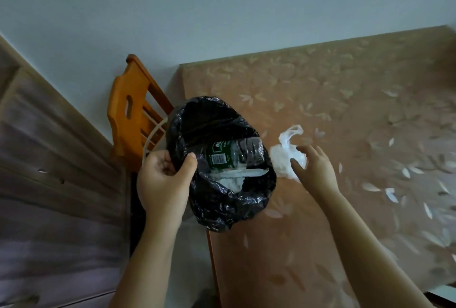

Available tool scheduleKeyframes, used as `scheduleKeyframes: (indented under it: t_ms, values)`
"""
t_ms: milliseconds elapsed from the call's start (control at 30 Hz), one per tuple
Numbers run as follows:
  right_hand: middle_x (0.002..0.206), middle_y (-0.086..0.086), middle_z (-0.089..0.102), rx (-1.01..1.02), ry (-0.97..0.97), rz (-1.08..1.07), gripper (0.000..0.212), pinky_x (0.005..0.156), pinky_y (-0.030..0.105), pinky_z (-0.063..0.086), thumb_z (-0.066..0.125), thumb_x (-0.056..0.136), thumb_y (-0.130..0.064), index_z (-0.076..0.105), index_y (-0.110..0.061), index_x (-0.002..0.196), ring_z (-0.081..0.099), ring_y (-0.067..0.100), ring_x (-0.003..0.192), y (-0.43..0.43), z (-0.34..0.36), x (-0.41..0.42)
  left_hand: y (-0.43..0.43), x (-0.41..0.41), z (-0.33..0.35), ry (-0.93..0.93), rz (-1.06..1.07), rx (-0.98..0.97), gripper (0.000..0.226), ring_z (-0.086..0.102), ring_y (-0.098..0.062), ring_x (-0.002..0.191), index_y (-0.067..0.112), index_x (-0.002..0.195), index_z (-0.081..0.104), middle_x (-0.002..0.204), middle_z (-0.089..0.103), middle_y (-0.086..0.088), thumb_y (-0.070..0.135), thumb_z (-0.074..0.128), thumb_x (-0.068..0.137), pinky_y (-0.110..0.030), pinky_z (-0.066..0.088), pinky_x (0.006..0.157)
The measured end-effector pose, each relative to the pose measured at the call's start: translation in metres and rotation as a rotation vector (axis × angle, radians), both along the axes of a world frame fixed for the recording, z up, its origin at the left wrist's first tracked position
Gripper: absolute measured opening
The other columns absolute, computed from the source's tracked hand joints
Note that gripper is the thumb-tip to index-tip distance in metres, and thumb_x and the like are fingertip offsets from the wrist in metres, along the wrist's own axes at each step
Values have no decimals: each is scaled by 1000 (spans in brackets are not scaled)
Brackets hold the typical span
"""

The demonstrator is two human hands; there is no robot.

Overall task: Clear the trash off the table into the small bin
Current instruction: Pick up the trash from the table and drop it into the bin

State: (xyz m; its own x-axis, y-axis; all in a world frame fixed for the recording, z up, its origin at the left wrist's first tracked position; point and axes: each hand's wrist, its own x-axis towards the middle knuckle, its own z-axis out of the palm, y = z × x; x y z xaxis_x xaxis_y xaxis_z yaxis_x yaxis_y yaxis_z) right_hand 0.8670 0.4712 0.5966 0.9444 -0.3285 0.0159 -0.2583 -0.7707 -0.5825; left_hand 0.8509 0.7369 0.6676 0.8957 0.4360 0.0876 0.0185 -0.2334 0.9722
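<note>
My left hand (164,179) grips the rim of the small bin (222,211), which is lined with a black bag and held at the table's left edge. Inside it lie a clear plastic bottle with a green label (229,154) and some white paper (232,179). A crumpled white plastic bag (283,157) lies on the table just right of the bin. My right hand (314,167) touches this bag from the right, fingers spread around it, not closed.
The table (345,100) has a brown cloth with a leaf pattern. An orange wooden chair (130,115) stands behind the bin against the pale wall. Wood-patterned floor (56,184) lies to the left.
</note>
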Motion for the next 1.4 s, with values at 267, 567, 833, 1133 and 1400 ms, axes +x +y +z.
scheduleKeyframes:
  t_ms: [267, 567, 833, 1133, 1400]
  values:
    - [120, 12, 53, -33, 187, 29, 38, 80, 40, 45, 62, 81, -18, 49, -14, 117, 45, 31, 110, -20, -39, 55, -13, 38, -7, -26, -32, -34, 17, 54, -1, 56, 24, 70, 56, 61, 59, 10, 35, 69, 65, -21, 46, 53]
    - [111, 14, 56, 9, 191, -39, 28, 70, 35, 40, 57, 80, -6, 56, -7, 107, 47, 31, 101, -23, -77, 56, -16, 54, -10, -42, -47, -43, 10, 51, 1, 55, 42, 62, 60, 57, 60, 22, 37, 68, 65, -14, 46, 52]
    - [83, 6, 52, 125, 77, -147, 7, 64, 29, 36, 53, 81, -4, 59, -2, 87, 50, 24, 75, -25, -63, 36, -17, 49, -10, -35, -63, -73, 7, 53, 0, 54, 39, 63, 61, 58, 62, 19, 37, 68, 64, -15, 47, 50]
    - [77, 3, 53, 160, -184, -227, 9, 58, 22, 33, 55, 81, -9, 54, -12, 73, 49, 18, 70, -21, 8, 10, -8, 29, -4, -15, -98, -116, 9, 59, -17, 65, 28, 66, 61, 68, 62, -2, 29, 70, 68, -37, 52, 62]
    - [71, -5, 56, 269, -389, -128, 10, 57, 7, 38, 60, 77, -10, 54, -16, 71, 50, 5, 65, 25, 78, -7, 5, 9, 4, 8, -106, -146, 9, 65, -24, 70, 25, 72, 61, 73, 66, -5, 23, 70, 70, -40, 55, 63]
